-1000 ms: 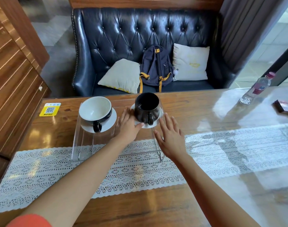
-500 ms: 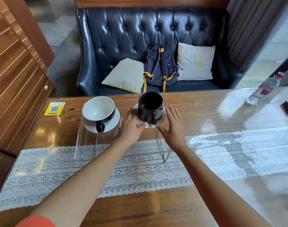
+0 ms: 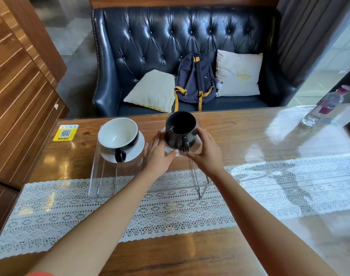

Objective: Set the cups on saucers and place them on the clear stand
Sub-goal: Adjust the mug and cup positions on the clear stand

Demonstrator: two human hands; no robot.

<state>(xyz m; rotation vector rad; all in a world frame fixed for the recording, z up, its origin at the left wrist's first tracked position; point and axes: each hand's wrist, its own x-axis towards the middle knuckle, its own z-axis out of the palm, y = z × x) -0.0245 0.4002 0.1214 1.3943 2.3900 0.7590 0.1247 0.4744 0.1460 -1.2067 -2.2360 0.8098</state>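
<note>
Two cups: both upright on saucers on top of the clear stand; white-lined cup on left saucer at 9 o'clock; black cup on right saucer at 3 o'clock; both handles toward 6 o'clock
Left hand: pinches right saucer at its 8 o'clock rim; thumb on the rim, fingers almost straight
Right hand: fingers curled round the same saucer at 4 o'clock, close against black cup

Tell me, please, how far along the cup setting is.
Done: the white cup sits on its saucer on the clear stand. In hand: the left hand and right hand hold the second saucer, bearing the black cup, on the stand. Left: perhaps only releasing it.
</note>
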